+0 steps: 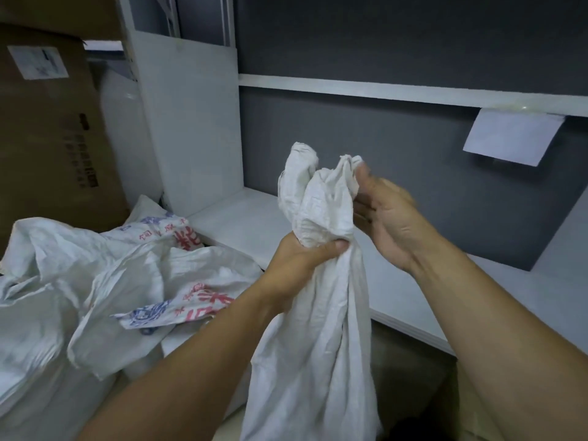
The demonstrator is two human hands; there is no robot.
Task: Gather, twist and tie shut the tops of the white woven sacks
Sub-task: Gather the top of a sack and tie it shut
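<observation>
A white woven sack (315, 329) hangs in front of me with its top gathered into a bunch. My left hand (299, 259) grips the sack's neck just below the bunched top, fingers curled round it. My right hand (385, 214) is at the right side of the bunch, palm facing the fabric; its thumb touches the upper edge of the top and its fingers look straight but blurred. Other white woven sacks (105, 281) with red and blue print lie crumpled at the left.
A white desk surface (241, 221) with a raised white divider panel (197, 128) stands behind the sack, backed by a grey partition. A brown cardboard box (47, 138) stands at the far left. A white paper sheet (512, 138) hangs from the rail at right.
</observation>
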